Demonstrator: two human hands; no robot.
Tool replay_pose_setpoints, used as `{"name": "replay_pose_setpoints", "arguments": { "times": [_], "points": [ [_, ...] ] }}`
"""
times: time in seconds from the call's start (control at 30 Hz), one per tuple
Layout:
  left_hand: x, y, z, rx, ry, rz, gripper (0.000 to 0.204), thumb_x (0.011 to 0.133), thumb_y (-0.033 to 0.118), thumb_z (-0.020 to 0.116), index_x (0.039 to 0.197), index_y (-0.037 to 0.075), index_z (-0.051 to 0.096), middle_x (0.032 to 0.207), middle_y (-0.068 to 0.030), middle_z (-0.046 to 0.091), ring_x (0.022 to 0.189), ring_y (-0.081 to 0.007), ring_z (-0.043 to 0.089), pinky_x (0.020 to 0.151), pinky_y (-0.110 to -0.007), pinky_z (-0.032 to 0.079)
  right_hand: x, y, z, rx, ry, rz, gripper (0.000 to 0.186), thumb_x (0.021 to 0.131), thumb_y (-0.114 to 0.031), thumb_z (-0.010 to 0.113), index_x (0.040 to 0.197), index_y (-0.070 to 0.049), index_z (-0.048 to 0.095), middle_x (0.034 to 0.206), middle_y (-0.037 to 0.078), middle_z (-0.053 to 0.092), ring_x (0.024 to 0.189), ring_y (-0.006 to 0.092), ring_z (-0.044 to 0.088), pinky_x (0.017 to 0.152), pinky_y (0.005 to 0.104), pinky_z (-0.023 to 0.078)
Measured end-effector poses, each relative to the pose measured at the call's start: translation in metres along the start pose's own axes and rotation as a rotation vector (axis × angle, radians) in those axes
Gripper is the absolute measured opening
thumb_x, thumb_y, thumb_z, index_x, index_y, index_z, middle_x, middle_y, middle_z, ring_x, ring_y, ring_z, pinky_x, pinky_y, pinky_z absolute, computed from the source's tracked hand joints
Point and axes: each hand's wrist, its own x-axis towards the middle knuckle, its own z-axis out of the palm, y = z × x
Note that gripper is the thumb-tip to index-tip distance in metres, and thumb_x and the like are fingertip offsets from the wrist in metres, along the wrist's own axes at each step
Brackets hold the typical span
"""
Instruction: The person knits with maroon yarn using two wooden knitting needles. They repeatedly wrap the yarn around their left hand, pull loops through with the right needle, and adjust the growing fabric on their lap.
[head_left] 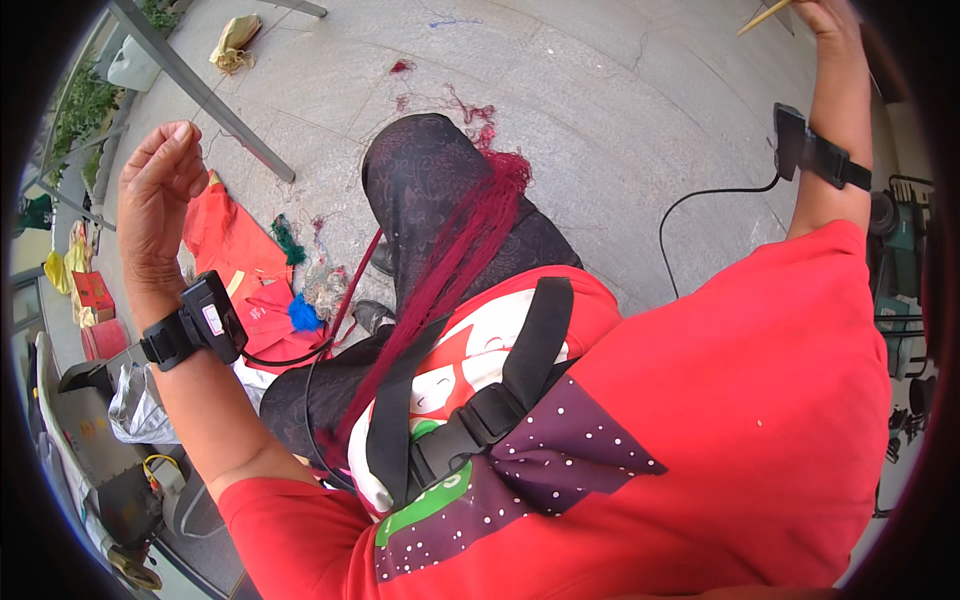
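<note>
My left hand (163,185) is raised at the left with its fingertips pinched together; what they hold, if anything, is too fine to make out. High at the upper right, my right hand (822,16) grips a thin wooden stick (764,16), partly cut off by the frame edge. A long bundle of dark red yarn (445,255) lies draped over my dark trousered knee (410,165) and lap, with loose tangles trailing onto the tiled floor (630,130). Both forearms carry strapped black devices with cables.
Red fabric (235,235), green yarn (288,240) and blue yarn (305,313) lie at my left. A metal leg (215,105) stands beside them. A yellowish bundle (235,40) lies farther off. A red bucket (103,338) and bags (140,400) crowd the left edge; dark green equipment (895,260) stands far right.
</note>
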Motion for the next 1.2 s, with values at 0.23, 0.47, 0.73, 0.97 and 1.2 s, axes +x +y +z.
{"name": "replay_pose_setpoints", "arguments": {
  "times": [0.23, 0.47, 0.73, 0.97, 1.2],
  "points": [
    [-0.008, -0.059, -0.104, -0.116, 0.351, -0.209, 0.011, 0.089, 0.015, 0.059, 0.083, 0.006, 0.057, 0.06, 0.0066, 0.036, 0.05, -0.0053, 0.031, 0.046, -0.022, 0.026, 0.068, 0.137, 0.069, -0.423, -0.14, 0.225, 0.017, 0.089, -0.016, 0.058, 0.074, -0.007, 0.055, 0.051, -0.006, 0.035, 0.039, 0.0039, 0.029, 0.036, 0.0213, 0.021],
    [-0.042, -0.126, -0.19, -0.141, 0.621, -0.429, 0.016, 0.09, 0.015, 0.056, 0.075, 0.011, 0.052, 0.052, 0.0073, 0.03, 0.041, -0.0068, 0.024, 0.04, -0.024, 0.024, 0.102, 0.227, 0.157, -0.598, -0.129, 0.269, 0.015, 0.07, -0.008, 0.064, 0.058, -0.006, 0.056, 0.047, -0.002, 0.042, 0.034, 0.0045, 0.028, 0.032, 0.0236, 0.017],
    [-0.087, -0.145, -0.237, -0.15, 0.784, -0.536, 0.016, 0.091, 0.016, 0.054, 0.075, 0.01, 0.052, 0.054, 0.0066, 0.03, 0.041, -0.0068, 0.025, 0.039, -0.024, 0.025, 0.109, 0.274, 0.206, -0.579, -0.025, 0.361, 0.011, 0.063, -0.006, 0.064, 0.058, -0.004, 0.054, 0.048, 0.001, 0.043, 0.037, 0.0094, 0.034, 0.035, 0.0277, 0.024],
    [-0.124, -0.167, -0.275, -0.157, 0.888, -0.512, 0.019, 0.09, 0.018, 0.056, 0.074, 0.01, 0.05, 0.053, 0.0055, 0.028, 0.04, -0.0087, 0.023, 0.04, -0.027, 0.026, 0.125, 0.305, 0.174, -0.89, 0.092, 0.27, 0.012, 0.068, -0.012, 0.064, 0.067, -0.001, 0.059, 0.054, 0.005, 0.052, 0.044, 0.0164, 0.049, 0.038, 0.0336, 0.038],
    [-0.158, -0.174, -0.355, -0.167, 0.924, -0.461, 0.016, 0.089, 0.019, 0.058, 0.078, 0.01, 0.053, 0.054, 0.0058, 0.03, 0.042, -0.0082, 0.023, 0.042, -0.027, 0.028, 0.099, 0.274, 0.088, -0.995, 0.115, 0.194, 0.011, 0.073, -0.015, 0.061, 0.072, -0.004, 0.06, 0.054, 0.004, 0.051, 0.041, 0.0143, 0.046, 0.036, 0.0317, 0.035]
  ]
}}
